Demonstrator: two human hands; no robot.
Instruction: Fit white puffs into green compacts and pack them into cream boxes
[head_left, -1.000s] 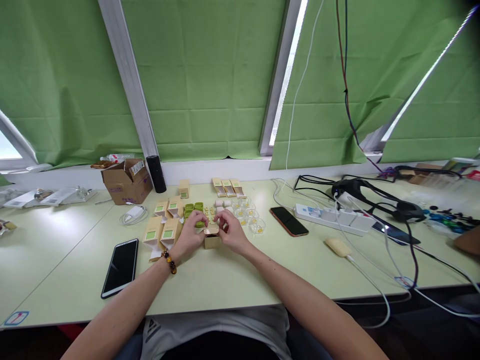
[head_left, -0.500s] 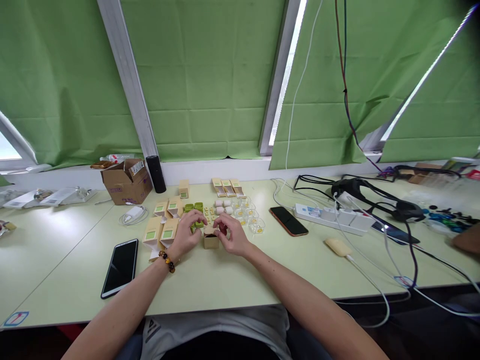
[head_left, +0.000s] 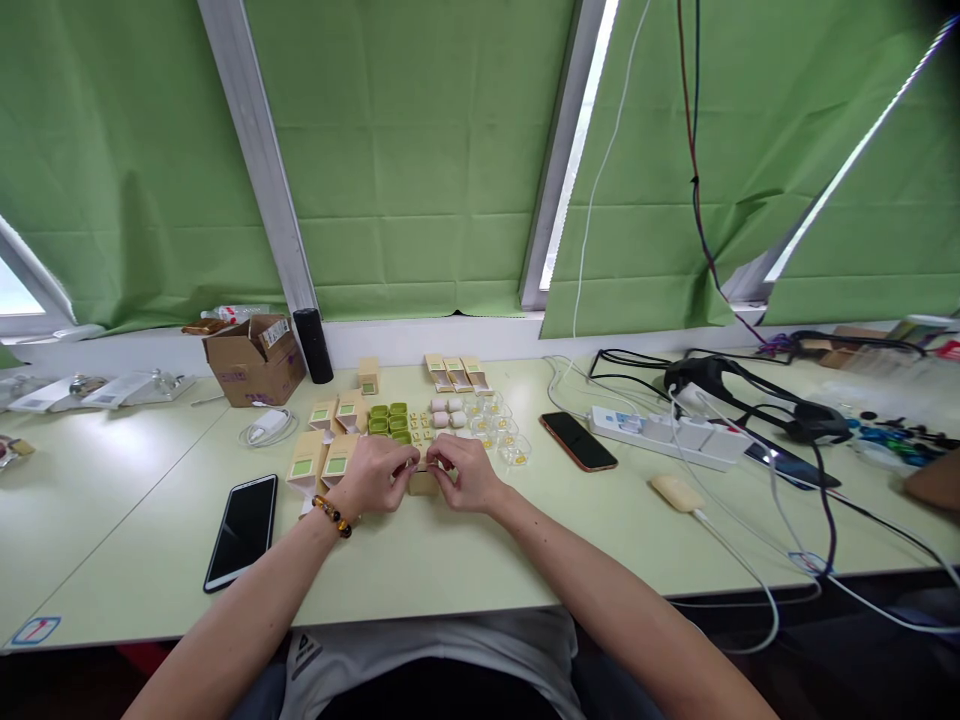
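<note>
Between my hands stands a small brown cardboard box, its top partly hidden by my fingers. My left hand pinches at the box's upper left edge with the fingers closed. At the upper right side, my right hand closes finger and thumb on the box's flap. Just beyond them sit green square cups, small yellow pieces, pale pink cylinders and clear plastic cups. Beside my left hand stand several small cardboard boxes with green-and-white windows.
A phone lies left of my forearm, another phone to the right. Farther right are a power strip, a beige mouse-like device and tangled cables. A larger carton and black cylinder stand at the back left.
My two hands have drawn closer together over the small box. The fingers of my left hand have lowered and closed at its top, uncovering more of the green cups.
</note>
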